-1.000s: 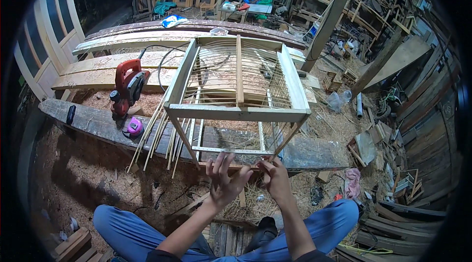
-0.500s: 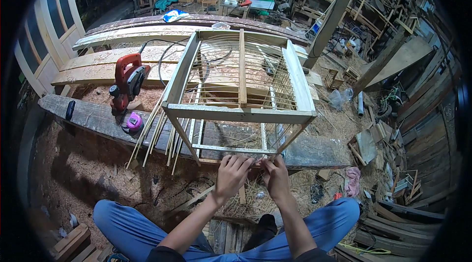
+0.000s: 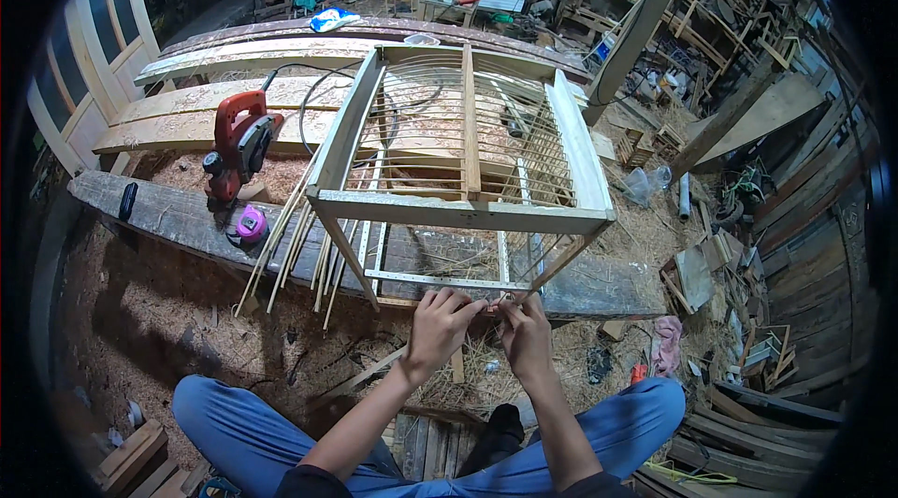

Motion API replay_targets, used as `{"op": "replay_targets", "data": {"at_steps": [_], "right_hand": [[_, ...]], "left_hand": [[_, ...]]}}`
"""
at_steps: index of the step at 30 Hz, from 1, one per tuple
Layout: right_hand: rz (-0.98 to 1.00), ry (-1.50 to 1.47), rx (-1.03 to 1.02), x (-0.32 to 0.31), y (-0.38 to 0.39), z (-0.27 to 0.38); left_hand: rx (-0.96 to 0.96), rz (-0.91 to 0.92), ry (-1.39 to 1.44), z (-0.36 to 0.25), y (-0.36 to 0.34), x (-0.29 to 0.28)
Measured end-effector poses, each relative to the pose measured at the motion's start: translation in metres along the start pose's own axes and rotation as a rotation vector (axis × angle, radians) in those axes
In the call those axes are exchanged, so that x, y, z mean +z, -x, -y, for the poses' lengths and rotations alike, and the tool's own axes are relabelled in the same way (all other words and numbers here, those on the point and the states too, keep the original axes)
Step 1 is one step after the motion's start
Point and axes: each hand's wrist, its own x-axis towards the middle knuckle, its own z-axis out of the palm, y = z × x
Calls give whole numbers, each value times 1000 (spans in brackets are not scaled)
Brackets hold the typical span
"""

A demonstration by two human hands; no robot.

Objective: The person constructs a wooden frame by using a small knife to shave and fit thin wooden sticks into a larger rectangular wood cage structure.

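Observation:
My left hand (image 3: pixel 436 328) and my right hand (image 3: pixel 526 333) are close together at the near lower edge of a wooden frame (image 3: pixel 458 211). The fingers of both hands are pinched on something small between them, too small to make out. Just beyond my fingertips runs the frame's pale lower rail (image 3: pixel 430 280), with a row of small marks or holes. The frame stands on a worn plank, and thin rods cross its upper side, under a middle wooden bar (image 3: pixel 470 124).
Left of the frame are a bundle of thin sticks (image 3: pixel 304 241), a pink tape measure (image 3: pixel 250 224) and a red electric planer (image 3: pixel 241 144) with a black cable. Long boards (image 3: pixel 159 133) with shavings lie behind. A slanted post (image 3: pixel 645 35) rises at the right, near scrap wood.
My hands stay at the lower rail, still pinching, with only slight finger movement. The whole view has shifted a little; nothing has visibly been taken up or put down.

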Motion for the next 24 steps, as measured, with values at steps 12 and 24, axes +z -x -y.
{"op": "replay_targets", "data": {"at_steps": [12,24], "right_hand": [[-49,156,-149,1,-3,-2],[-56,175,-104,-1,4,2]], "left_hand": [[-18,28,21,-2,-1,-5],[-30,21,42,-1,-2,-8]]}}
